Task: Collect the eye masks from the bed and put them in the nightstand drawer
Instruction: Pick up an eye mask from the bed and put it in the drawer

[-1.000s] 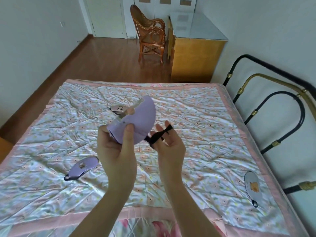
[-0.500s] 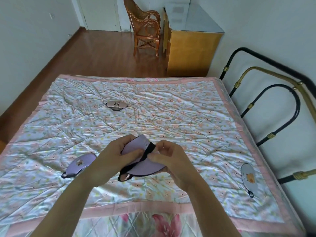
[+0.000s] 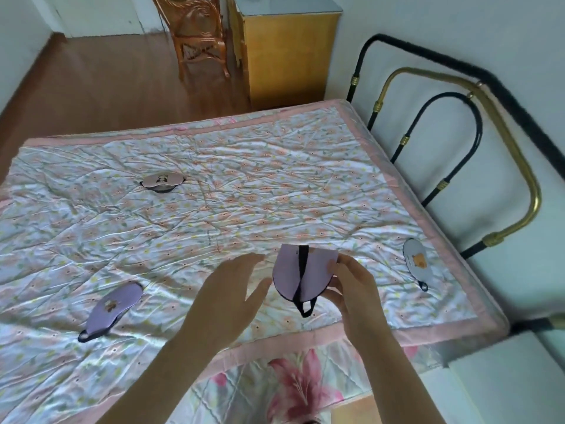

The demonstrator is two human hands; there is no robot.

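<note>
Lying apart on the bed (image 3: 397, 166): three eye masks (image 3: 113, 304).

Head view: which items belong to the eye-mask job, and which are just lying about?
Job:
folded lilac eye mask, held in right hand
left hand, open
lilac eye mask on the quilt
pink eye mask
grey eye mask

Lying about:
rattan chair
wooden cabinet
metal bed frame

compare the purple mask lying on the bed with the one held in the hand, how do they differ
The flat purple mask lies spread open on the quilt, untouched; the folded mask is doubled over, pinched by the right hand. The flat one shows a small print, the folded one only plain fabric. Both are lilac with black straps.
</note>
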